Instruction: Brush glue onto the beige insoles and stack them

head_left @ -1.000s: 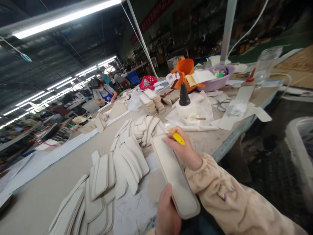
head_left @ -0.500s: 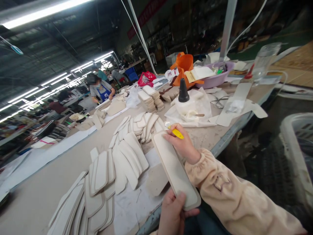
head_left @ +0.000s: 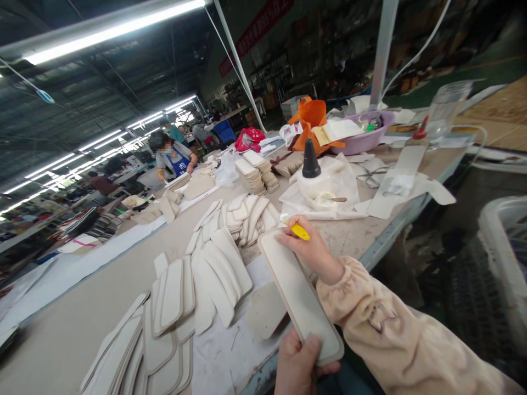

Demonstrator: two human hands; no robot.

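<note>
A long off-white panel (head_left: 294, 291) with rounded corners and a grey-beige border is held slanted over the table's front edge. My left hand (head_left: 298, 359) grips its near end, thumb on top and fingers beneath. At the far end, my right hand (head_left: 310, 247) pinches the panel's edge, and a yellow-handled tool (head_left: 301, 231) with white stuff at its tip is tucked in the same hand. The kind of tool is hard to make out. Beneath the panel, a beige rounded piece (head_left: 265, 310) lies on a white sheet (head_left: 230, 345).
Fanned piles of similar panels (head_left: 168, 307) cover the table to the left. Beyond my right hand stand a white tub with a black cone (head_left: 310, 160), stacked pieces (head_left: 255, 171), an orange bag (head_left: 310, 118) and a purple basin (head_left: 364, 137). A person (head_left: 175, 156) works farther back.
The camera view has shifted slightly, so the scene sits a little lower and to the right. Both hands keep their hold on the panel, with little other visible movement.
</note>
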